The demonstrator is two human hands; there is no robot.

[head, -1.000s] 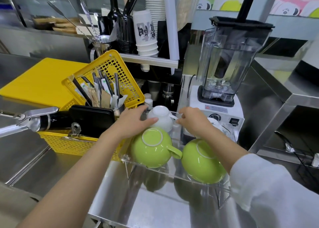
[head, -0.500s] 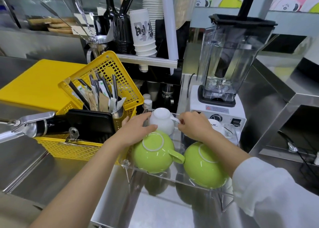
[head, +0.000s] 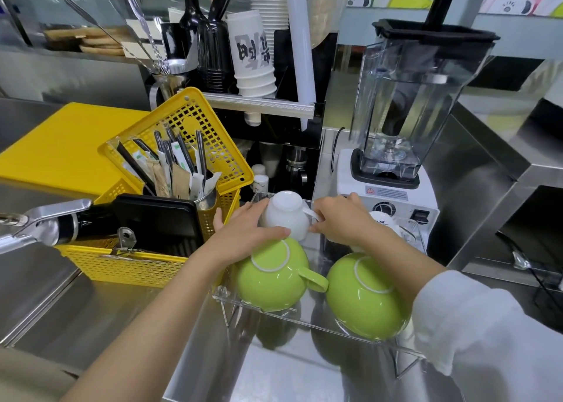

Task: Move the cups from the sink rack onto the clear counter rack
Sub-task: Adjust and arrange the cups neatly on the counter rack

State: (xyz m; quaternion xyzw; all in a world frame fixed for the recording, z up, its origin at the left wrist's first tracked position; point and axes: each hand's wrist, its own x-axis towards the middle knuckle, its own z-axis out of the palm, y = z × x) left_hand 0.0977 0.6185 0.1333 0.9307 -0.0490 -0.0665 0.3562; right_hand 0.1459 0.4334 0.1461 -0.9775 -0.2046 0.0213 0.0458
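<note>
Right, head view only. Clear rack sits on the steel bench, at about 5 o'clock in frame. Four cups on it, all upside down: two green at the front, two white at the back.

Left green cup at 6 o'clock, handle pointing to 3 o'clock. Right green cup just beside it, partly under the right forearm.

White cup at the rack's back left. Left hand is cupped around its near side, fingers curled against the wall and reaching over the left green cup's base. Right hand is pinched narrow on that same cup's handle, from 3 o'clock. So both hands hold the one white cup.

Second white cup at the back right, mostly hidden behind the right wrist.

Yellow basket with cutlery and a black tray at 9 o'clock of the rack, touching or just beside it; cannot tell which. Blender at 1 o'clock behind the rack.
</note>
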